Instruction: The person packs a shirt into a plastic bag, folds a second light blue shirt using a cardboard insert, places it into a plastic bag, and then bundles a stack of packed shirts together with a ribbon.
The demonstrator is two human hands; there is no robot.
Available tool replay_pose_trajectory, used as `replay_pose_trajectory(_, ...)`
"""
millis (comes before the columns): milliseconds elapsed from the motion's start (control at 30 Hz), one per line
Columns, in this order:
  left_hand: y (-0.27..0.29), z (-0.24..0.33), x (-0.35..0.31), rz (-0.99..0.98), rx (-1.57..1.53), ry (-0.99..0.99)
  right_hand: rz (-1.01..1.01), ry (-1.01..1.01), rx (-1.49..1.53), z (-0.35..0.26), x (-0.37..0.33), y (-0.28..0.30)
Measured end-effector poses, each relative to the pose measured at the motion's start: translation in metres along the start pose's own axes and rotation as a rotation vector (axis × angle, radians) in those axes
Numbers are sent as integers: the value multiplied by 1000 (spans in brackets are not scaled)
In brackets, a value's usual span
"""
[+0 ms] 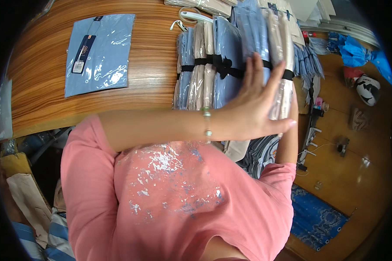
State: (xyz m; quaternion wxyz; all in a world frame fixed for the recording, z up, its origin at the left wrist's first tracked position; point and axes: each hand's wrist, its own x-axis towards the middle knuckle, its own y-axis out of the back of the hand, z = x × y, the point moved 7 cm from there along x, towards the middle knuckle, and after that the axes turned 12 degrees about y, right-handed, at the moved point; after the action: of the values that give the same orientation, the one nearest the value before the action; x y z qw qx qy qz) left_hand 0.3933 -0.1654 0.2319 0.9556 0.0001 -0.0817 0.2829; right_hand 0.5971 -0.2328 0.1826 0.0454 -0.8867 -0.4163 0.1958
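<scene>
A row of folded garments in clear plastic bags, blue and beige, stands on edge at the table's front right. A black strap (234, 73) with a bow-like knot runs across the blue bagged garments (226, 41) and the beige ones (285, 98). My left hand (252, 102), a beaded bracelet at its wrist, reaches across with fingers stretched and spread over the row's right part. It appears to touch the bags and grips nothing visible. My right forearm (288, 145) rises along the row's right end; the right hand's fingers are hidden behind my left hand and the bags.
A single bagged blue garment (100, 56) with a dark tag lies flat on the wooden table (152, 61) at left. A white hanger (196, 17) and more bagged stacks sit behind the row. Dark striped clothes (259, 154) lie below the table edge. Blue plastic (355, 50) is at far right.
</scene>
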Motion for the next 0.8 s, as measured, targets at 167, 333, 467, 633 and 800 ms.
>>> replay_pose_trajectory(167,-18,25,16,-5,7,-85,84,56,-58,-3,-18,-4)
replay_pose_trajectory(333,-28,56,15,11,44,-240,219,111,-182,-10,-27,18)
replay_pose_trajectory(467,-39,78,-5,-88,39,-399,301,133,-221,-10,-40,34)
replay_pose_trajectory(633,-49,91,-29,-283,-26,-511,374,164,-245,-10,-52,49)
replay_pose_trajectory(800,-68,81,-37,-324,91,-521,409,183,-248,-11,-58,57)
